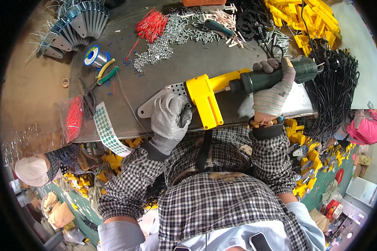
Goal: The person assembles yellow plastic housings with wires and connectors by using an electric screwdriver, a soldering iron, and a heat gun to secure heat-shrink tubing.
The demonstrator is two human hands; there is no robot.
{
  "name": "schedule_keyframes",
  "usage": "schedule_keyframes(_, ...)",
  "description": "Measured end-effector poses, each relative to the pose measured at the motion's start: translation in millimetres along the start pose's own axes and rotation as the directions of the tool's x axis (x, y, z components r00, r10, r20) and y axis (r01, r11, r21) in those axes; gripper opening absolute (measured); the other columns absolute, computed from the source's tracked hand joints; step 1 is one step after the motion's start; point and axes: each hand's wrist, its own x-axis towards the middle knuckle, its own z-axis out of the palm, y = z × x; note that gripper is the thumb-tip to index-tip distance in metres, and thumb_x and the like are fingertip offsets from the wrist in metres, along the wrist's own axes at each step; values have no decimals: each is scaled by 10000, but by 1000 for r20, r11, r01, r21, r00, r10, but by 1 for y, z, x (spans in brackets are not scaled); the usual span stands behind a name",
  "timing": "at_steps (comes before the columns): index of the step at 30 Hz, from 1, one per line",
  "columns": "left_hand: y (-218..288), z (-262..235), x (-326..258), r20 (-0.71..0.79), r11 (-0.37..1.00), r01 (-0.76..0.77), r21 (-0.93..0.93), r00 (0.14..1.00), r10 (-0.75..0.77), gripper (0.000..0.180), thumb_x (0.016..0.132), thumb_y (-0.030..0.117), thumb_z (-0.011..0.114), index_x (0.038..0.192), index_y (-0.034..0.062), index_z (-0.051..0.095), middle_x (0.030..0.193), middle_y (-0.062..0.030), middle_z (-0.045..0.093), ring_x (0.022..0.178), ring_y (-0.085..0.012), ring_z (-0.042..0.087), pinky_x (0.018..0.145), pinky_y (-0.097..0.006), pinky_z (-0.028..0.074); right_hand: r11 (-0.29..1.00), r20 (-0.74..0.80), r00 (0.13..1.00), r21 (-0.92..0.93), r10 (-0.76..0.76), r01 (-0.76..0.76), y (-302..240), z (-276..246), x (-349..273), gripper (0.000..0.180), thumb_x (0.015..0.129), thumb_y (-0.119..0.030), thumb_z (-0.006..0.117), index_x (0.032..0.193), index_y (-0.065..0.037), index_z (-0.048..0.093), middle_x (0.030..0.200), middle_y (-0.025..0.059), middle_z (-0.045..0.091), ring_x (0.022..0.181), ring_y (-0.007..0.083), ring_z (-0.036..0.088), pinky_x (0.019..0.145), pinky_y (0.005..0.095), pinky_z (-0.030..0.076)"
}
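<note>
— What's nearest?
— Checked sleeves [125, 180], then the gloved hands at the table's [163, 75] near edge.
— Fingers?
— Left hand [168, 119] curls closed on the metal plate [171, 94]; right hand [274, 90] wraps tight round the tool's [222, 85] green handle.
— Beyond?
— Screws [167, 37] and yellow parts [305, 21] far off.

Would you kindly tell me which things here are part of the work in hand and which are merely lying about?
In hand:
- left hand, gloved, on the perforated metal plate
- yellow plastic part
- right hand gripping the dark green power tool

Lying about:
- pile of screws
- red wire pieces
- solder spool
- pliers
- black cables
- green dot sticker sheet
</note>
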Motion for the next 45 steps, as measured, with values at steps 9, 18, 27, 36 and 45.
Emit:
schedule_keyframes(9,4,6,-1,-9,999,-22,44,1000,22,298,653,27,667,937,50,576,924,-138,552,874,-369,542,762,-460,437,1000,19,1000,11,21,-21,-2,0,2,287,851,-295,664,939,-72,506,810,8,469,698,135,482,731,345,475)
schedule_keyframes(18,5,-6,0,120,991,28,128,992,-44,392,651,126,715,1024,79,602,1040,-135,546,986,-348,534,858,-465,426,933,23,997,-354,77,-64,-44,33,8,390,830,-407,722,972,-68,592,821,37,618,689,132,569,633,285,481)
schedule_keyframes(27,-1,-29,13,204,956,105,276,965,-164,745,596,130,764,1281,91,473,1257,-121,528,1179,-330,490,1031,-457,352,-716,118,993,-691,32,105,-120,-23,154,471,766,-368,747,1037,-3,625,988,237,673,971,376,652,832,428,526)
schedule_keyframes(36,-7,-40,-11,46,932,186,310,976,-211,686,612,158,769,1239,79,503,1181,-117,535,1106,-341,498,1004,-473,363,-536,683,274,203,678,820,-66,21,169,96,760,-140,602,826,-166,668,907,43,553,958,227,537,771,343,472)
schedule_keyframes(45,-21,-31,-11,-52,539,597,-594,640,-766,344,906,75,641,1189,-99,554,1050,-55,622,940,-85,544,850,-244,448,-289,685,702,-643,197,709,20,93,187,284,800,-286,656,916,-33,603,743,227,640,784,391,650,703,467,516)
